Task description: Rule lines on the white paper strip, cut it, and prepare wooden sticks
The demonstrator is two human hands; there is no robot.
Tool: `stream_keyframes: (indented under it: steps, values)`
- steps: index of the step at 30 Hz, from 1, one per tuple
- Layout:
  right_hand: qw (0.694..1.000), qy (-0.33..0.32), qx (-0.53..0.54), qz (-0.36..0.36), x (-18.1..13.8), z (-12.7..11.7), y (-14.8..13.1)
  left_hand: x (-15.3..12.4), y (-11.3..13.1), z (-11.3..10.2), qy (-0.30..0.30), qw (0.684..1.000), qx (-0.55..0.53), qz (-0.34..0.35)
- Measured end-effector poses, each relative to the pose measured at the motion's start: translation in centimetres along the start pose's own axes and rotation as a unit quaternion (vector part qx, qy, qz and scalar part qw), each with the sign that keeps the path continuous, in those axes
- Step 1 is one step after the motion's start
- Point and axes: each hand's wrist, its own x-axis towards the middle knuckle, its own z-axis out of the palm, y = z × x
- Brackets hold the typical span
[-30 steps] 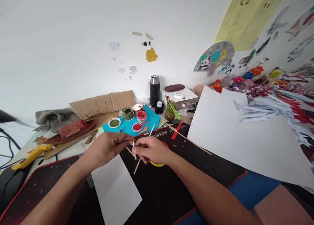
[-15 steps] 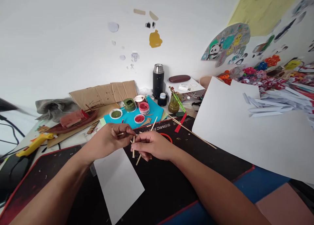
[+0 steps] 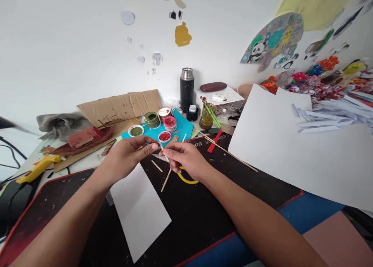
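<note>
My left hand (image 3: 128,154) and my right hand (image 3: 186,160) meet above the black mat (image 3: 189,216), both pinched on one short thin wooden stick (image 3: 163,152) between their fingertips. Another short stick (image 3: 156,166) and a longer one (image 3: 166,179) lie on the mat just below the hands. A yellow ring (image 3: 186,179) shows under my right hand. A white paper sheet (image 3: 140,210) lies on the mat beneath my left wrist.
Paint pots (image 3: 164,136) stand on a blue sheet (image 3: 180,124) beyond the hands, with a black flask (image 3: 187,89), a brush jar (image 3: 206,121) and cardboard (image 3: 122,106). A brown model boat (image 3: 84,139) and yellow glue gun (image 3: 36,169) sit left. Large white paper (image 3: 291,150) covers the right.
The camera tilted down slightly. My hands rose a little toward the blue sheet and the small stick turned between the fingertips. One short stick now lies on the mat.
</note>
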Motion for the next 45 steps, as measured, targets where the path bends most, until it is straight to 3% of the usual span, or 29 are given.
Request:
stream_keyframes:
  steps: [2,7,10,18,24,28,30,36,45]
  values:
    - [1.0,0.005,0.014,0.001,0.0,0.0,0.0,-0.1,0.2,0.1,-0.019,1.0,0.01,-0.007]
    - [1.0,0.003,0.028,0.0,0.1,-0.1,0.1,-0.5,1.1,1.1,-0.168,0.985,-0.036,-0.01]
    - [1.0,-0.003,0.015,0.006,0.1,-0.1,0.2,-0.6,1.5,1.5,-0.192,0.978,-0.084,-0.004]
    - [1.0,-0.003,-0.018,-0.021,-0.1,0.2,0.0,-0.5,0.6,1.2,-0.112,0.993,-0.027,-0.027]
    - [0.999,0.012,-0.014,-0.033,0.0,0.2,0.3,-0.6,0.4,1.1,-0.118,0.993,-0.02,-0.007]
    - [0.999,0.007,-0.024,-0.028,-0.1,0.1,0.2,-0.7,0.4,-0.2,0.023,0.997,0.079,0.007]
    - [0.999,-0.006,-0.038,-0.018,-0.2,0.2,0.1,-0.8,0.6,-0.4,0.056,0.993,0.102,0.035]
    - [0.993,-0.024,-0.111,-0.018,-0.3,0.3,0.3,-1.0,1.0,0.5,0.03,0.979,0.14,0.144]
    - [0.989,0.004,-0.148,-0.017,-0.3,0.5,0.5,-1.0,0.0,-0.3,0.03,0.952,0.251,0.171]
